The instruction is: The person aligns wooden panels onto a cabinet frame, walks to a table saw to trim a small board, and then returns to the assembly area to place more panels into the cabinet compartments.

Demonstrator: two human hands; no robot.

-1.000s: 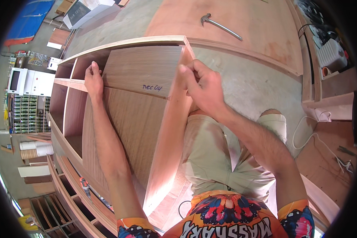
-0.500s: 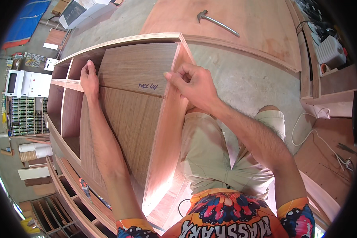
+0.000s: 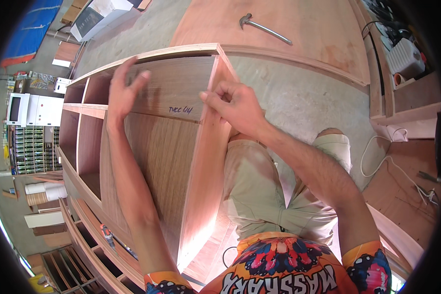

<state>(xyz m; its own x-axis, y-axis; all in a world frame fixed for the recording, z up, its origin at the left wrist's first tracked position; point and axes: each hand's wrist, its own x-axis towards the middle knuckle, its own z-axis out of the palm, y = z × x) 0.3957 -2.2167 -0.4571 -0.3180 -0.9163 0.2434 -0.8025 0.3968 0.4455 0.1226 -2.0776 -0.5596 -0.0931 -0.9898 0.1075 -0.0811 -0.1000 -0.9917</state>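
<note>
A wooden cabinet (image 3: 193, 191) lies in front of me, its compartments facing up. Two brown wood-grain panels fill its near bay: an upper panel (image 3: 181, 81) with handwriting on it, and a lower panel (image 3: 161, 142). Over the left end of the upper panel hovers my left hand (image 3: 124, 90), fingers apart, holding nothing and slightly blurred. My right hand (image 3: 237, 105) is at the cabinet's right side board, fingers curled in and thumb tip by the board's edge. Whatever may be between those fingers is hidden.
A claw hammer (image 3: 264, 29) lies on a large plywood sheet (image 3: 318, 44) beyond the cabinet. At left are a white machine (image 3: 36, 110) and a rack of small items (image 3: 34, 147). A drill-like tool (image 3: 108, 236) rests on framing at lower left. A white cable (image 3: 377, 169) curls at right.
My left hand has lifted from the divider beside the panels, moved up and right, and spread its fingers. My right hand stays at the side board, nearly unmoved.
</note>
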